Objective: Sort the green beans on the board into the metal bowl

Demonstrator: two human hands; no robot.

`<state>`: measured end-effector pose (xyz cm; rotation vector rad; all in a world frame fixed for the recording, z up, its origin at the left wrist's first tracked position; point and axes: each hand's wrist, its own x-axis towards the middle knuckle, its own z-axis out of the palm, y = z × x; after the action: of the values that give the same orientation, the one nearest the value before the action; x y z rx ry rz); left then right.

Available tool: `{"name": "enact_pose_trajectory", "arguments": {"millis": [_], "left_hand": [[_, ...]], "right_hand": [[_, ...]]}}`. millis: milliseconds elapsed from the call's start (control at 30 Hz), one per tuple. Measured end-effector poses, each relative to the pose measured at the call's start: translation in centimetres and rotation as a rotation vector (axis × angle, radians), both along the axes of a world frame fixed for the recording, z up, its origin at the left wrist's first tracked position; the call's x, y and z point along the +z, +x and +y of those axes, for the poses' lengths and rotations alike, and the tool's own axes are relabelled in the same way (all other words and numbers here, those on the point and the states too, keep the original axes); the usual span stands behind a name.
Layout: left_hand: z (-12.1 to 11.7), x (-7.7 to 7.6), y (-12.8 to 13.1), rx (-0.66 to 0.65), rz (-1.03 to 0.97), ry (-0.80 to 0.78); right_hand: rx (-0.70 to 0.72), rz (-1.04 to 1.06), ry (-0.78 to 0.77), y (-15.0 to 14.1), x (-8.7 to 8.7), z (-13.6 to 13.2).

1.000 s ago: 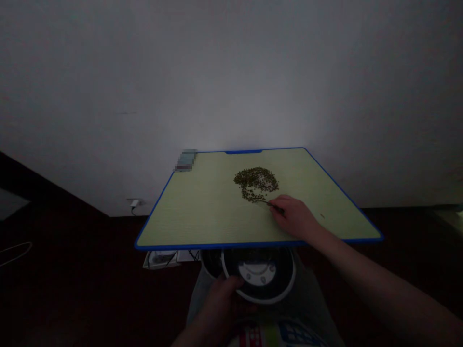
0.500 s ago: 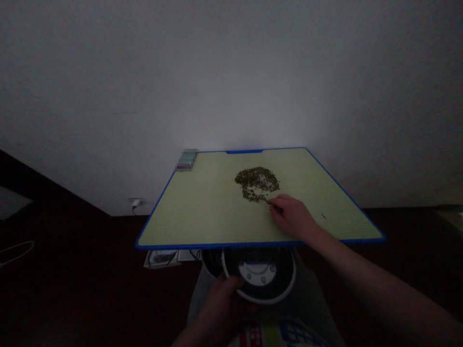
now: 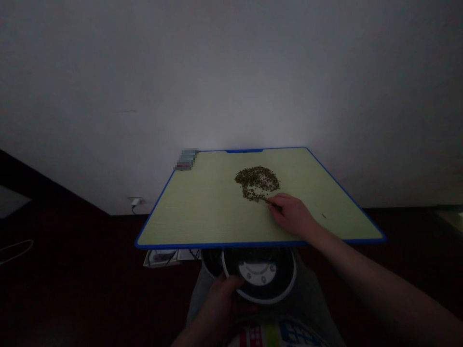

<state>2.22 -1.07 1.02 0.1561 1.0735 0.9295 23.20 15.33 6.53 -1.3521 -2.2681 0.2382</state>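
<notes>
My right hand [image 3: 292,216] rests on a pale green board [image 3: 202,212] with a blue edge, and it is shut on a thin pointed tool [image 3: 274,205]. The tool's pale tip lies at the lower edge of a ring-shaped pile of small green beans [image 3: 257,182]. A single stray bean [image 3: 323,216] lies off to the right. Below the board, my left hand [image 3: 217,308] grips a round black container [image 3: 259,275] with a white rim. Part of the container is hidden under the board.
A blurred stack of flat objects [image 3: 186,159] sits at the board's far left corner. A white wall socket [image 3: 135,202] with a cable is on the wall behind. White papers [image 3: 161,258] lie under the board's near edge, above the dark floor.
The tool's tip has shifted slightly right along the lower edge of the bean pile. My left hand and the round container have barely moved.
</notes>
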Motion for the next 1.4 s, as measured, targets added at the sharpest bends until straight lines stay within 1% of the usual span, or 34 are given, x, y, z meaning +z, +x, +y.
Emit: {"name": "enact_pose_trajectory", "arguments": {"millis": [100,267,400,500,633,733,933,1000,1167,1300,1400], "left_hand": [[0.1,0.0,0.0,-0.049,0.041,-0.001],[0.2,0.0,-0.1,-0.005,0.053,0.035],[0.1,-0.3,-0.2,-0.038,0.054,0.023],[0.1,-0.3,-0.2,-0.051,0.047,0.044],[0.2,0.0,-0.1,-0.03,0.071,0.035],[0.3,0.2,-0.1,-0.031,0.048,0.027],[0.4,-0.2,-0.3,-0.02,0.038,0.036],[0.3,-0.3,-0.3,-0.014,0.032,0.054],[0.3,0.0,-0.3,0.01,0.058,0.039],[0.5,0.1,-0.4,-0.005,0.038,0.079],[0.5,-0.2,-0.5,-0.009,0.036,0.088]], "right_hand": [[-0.002,-0.009,-0.002,-0.1,0.1,0.2],[0.027,0.0,0.009,-0.1,0.0,0.5],[0.05,0.024,-0.002,0.1,-0.2,0.6],[0.065,0.032,-0.006,0.2,-0.2,0.6],[0.087,0.053,-0.008,0.2,-0.2,0.6],[0.095,0.049,-0.015,0.0,-0.2,0.7],[0.133,0.042,-0.027,-0.6,-0.1,1.2],[0.142,0.038,-0.024,-0.8,0.0,1.1],[0.151,0.032,-0.009,-1.4,0.2,0.1],[0.203,0.054,-0.033,-1.5,0.3,-0.4],[0.26,0.072,-0.061,-1.2,0.5,-0.7]]}}
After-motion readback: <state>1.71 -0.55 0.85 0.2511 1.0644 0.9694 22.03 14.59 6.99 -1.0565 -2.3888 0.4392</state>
